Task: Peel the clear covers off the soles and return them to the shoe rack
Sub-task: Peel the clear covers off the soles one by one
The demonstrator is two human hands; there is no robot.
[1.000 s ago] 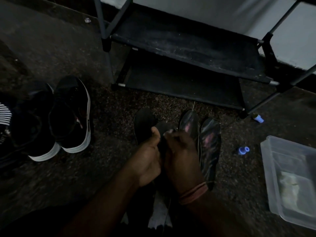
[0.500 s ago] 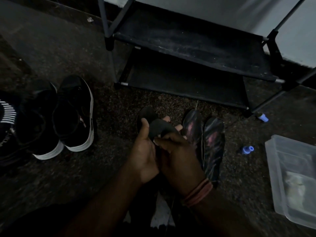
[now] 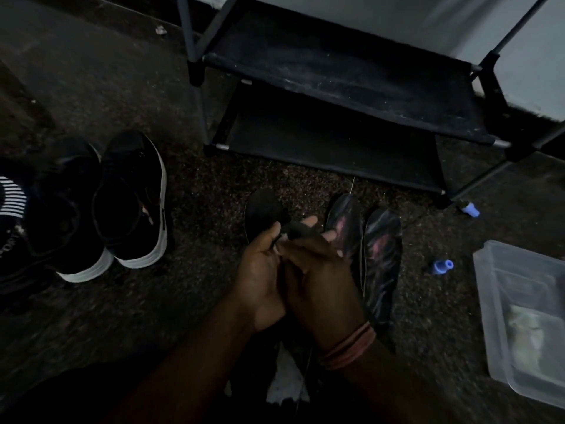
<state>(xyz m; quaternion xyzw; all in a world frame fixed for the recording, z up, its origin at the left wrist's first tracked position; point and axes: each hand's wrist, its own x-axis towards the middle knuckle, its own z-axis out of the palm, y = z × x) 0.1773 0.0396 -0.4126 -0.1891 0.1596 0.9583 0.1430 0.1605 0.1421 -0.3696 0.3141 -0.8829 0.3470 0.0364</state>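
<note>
Both hands meet low in the centre over a dark sole [image 3: 295, 229]. My left hand [image 3: 263, 270] grips it from the left, thumb up. My right hand [image 3: 321, 270] pinches at its top edge, where a clear cover cannot be made out in the dim light. Another dark sole [image 3: 264, 211] lies on the floor just behind my left hand. Two glossy soles [image 3: 382, 255] with pinkish sheen lie side by side to the right of my hands. The black two-shelf shoe rack [image 3: 336, 81] stands beyond them.
A pair of black sneakers with white soles [image 3: 131, 203] sits on the left, beside a striped item [image 3: 10, 194]. A clear plastic container [image 3: 526, 316] is at the right. Two small blue caps [image 3: 441, 266] lie on the speckled floor. A pale scrap [image 3: 286, 381] lies between my forearms.
My right-hand fingers have shifted along the sole's top edge and my left thumb has lifted. The view has moved slightly closer to the rack.
</note>
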